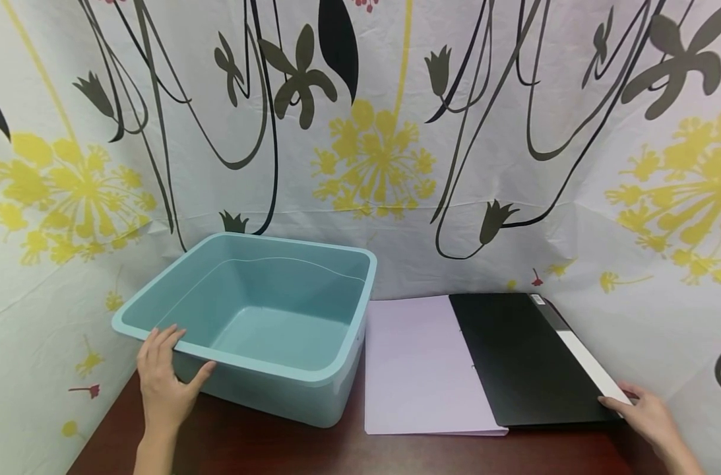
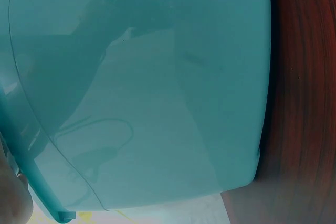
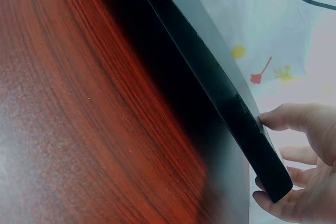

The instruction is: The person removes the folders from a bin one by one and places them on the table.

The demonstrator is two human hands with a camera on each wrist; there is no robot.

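A teal plastic tub (image 1: 289, 290) stands empty on the left of a dark wooden table (image 1: 277, 448). My left hand (image 1: 165, 376) rests on its near left corner, fingers laid up to the rim and thumb spread against the outer wall. The left wrist view is filled by the tub's wall (image 2: 157, 103). To the right lies a black folder (image 1: 514, 356) over a lavender sheet (image 1: 419, 363). My right hand (image 1: 639, 406) pinches the folder's near right corner. In the right wrist view the thumb sits above and fingers below the black edge (image 3: 210, 82), at my right hand (image 3: 268, 158).
A white curtain with yellow flowers and dark stems (image 1: 384, 152) hangs close behind and at both sides. The tub and the lavender sheet nearly touch. Bare wood (image 3: 79, 103) shows along the table's front edge, and beside the tub (image 2: 304, 77).
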